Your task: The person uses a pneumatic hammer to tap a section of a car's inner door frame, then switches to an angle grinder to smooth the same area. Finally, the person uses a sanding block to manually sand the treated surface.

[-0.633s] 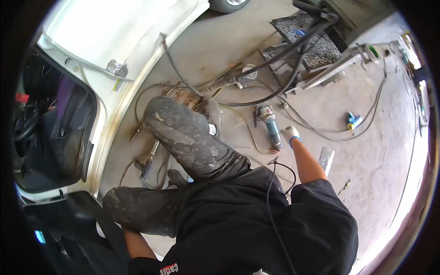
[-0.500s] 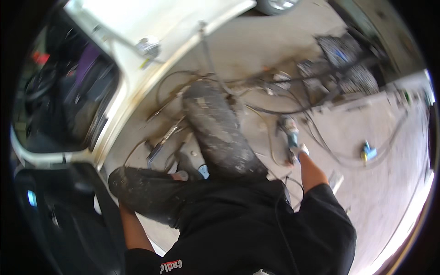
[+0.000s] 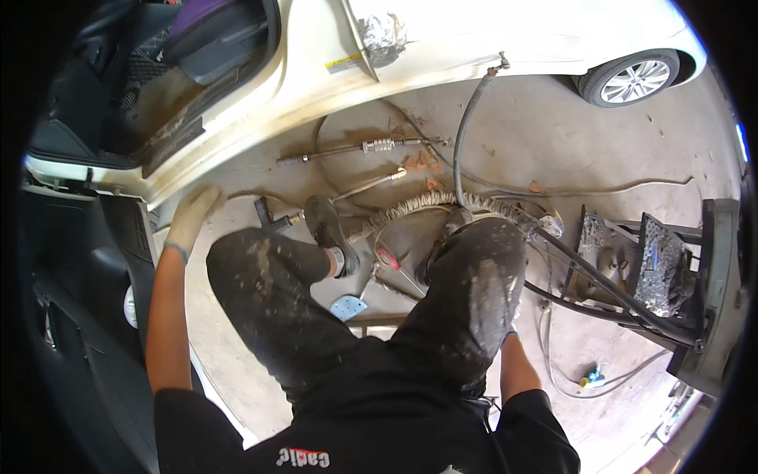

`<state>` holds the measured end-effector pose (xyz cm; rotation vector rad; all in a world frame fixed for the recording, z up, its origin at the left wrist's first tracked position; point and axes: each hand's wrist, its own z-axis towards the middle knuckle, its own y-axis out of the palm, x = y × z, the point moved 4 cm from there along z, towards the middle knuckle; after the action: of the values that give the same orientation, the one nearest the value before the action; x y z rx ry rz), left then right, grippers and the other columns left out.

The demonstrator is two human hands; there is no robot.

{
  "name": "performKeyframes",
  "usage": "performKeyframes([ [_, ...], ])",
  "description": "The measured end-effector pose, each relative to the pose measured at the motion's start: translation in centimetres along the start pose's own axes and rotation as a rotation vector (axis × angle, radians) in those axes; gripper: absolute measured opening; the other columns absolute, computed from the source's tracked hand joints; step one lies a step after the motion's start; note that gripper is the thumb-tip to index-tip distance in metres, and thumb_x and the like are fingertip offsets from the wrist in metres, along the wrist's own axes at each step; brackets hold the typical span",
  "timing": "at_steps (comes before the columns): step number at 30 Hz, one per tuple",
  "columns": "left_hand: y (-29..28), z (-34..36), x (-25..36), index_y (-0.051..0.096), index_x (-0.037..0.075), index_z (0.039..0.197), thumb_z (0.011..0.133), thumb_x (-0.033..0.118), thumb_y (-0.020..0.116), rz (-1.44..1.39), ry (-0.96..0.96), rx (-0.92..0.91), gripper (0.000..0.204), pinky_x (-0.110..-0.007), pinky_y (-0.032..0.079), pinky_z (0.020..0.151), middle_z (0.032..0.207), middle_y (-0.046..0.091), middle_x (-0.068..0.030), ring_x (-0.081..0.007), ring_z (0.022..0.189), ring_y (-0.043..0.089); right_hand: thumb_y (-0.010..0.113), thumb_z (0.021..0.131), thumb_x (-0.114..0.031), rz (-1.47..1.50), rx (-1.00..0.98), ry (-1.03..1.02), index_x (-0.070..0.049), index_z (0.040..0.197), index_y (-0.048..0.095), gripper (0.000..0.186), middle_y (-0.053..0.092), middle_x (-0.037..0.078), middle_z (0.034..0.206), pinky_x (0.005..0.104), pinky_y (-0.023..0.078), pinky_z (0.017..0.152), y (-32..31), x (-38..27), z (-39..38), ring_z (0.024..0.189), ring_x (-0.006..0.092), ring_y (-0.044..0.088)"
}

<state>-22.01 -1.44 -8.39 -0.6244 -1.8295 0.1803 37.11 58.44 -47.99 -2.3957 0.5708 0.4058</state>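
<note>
I sit with my knees raised beside a white car's open doorway. My left hand point(image 3: 197, 215), in a pale work glove, reaches toward the door sill point(image 3: 170, 170) with its fingers stretched out and nothing visible in them. A black-handled tool with a metal pipe point(image 3: 268, 215) lies to the right of it, beyond my left knee. My right hand point(image 3: 513, 322) is mostly hidden behind my right knee, so its fingers and anything it holds cannot be seen. A light blue pad point(image 3: 347, 307) and a pink-handled tool point(image 3: 387, 257) lie on the floor between my legs.
A dark open door point(image 3: 99, 268) stands at left. Hoses point(image 3: 474, 103), a ribbed sleeve point(image 3: 410, 204) and a metal bar point(image 3: 377, 145) lie ahead. A metal frame with speckled plates point(image 3: 663, 261) is at right, a blue-and-yellow tool point(image 3: 592, 377) below it. The car's wheel point(image 3: 632, 81) is upper right.
The view has swung round toward the car. My left hand has come up from under my left thigh toward the sill. My right hand, earlier beside an angle grinder, is now behind my knee.
</note>
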Motion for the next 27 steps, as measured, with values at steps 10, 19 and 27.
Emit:
performKeyframes([
  [10, 9.9, -6.4, 10.4, 0.065, 0.001, 0.107, 0.091, 0.003, 0.062, 0.22, 0.621, -0.055, 0.017, -0.027, 0.048, 0.091, 0.105, 0.066, -0.0038, -0.0129, 0.098, 0.061, 0.073, 0.072, -0.014, -0.273, 0.117, -0.55, -0.001, 0.109, 0.061, 0.041, 0.066, 0.007, 0.092, 0.0318, 0.05, 0.074, -9.1, -19.1, -22.2, 0.081, 0.0157, 0.06],
  [19, 11.1, -14.8, 15.3, 0.06, 0.0, 0.12, 0.088, 0.01, 0.068, 0.181, 0.797, -0.212, 0.035, -0.031, 0.048, 0.096, 0.11, 0.068, -0.0091, -0.017, 0.105, 0.063, 0.079, 0.074, -0.02, 0.141, 0.435, -1.347, 0.0, 0.113, 0.061, 0.047, 0.065, 0.009, 0.099, 0.0336, 0.052, 0.08, -15.6, -42.7, -43.6, 0.088, 0.0154, 0.061],
  [27, 8.3, -17.4, 17.7, 0.051, -0.001, 0.132, 0.084, 0.018, 0.074, 0.191, 0.914, -0.098, 0.056, -0.035, 0.044, 0.103, 0.127, 0.061, -0.0161, -0.0252, 0.12, 0.058, 0.075, 0.082, -0.018, 0.921, -0.492, -1.483, -0.002, 0.112, 0.058, 0.039, 0.065, 0.012, 0.097, 0.0397, 0.054, 0.087, -2.9, -57.7, -55.6, 0.091, 0.0256, 0.066],
])
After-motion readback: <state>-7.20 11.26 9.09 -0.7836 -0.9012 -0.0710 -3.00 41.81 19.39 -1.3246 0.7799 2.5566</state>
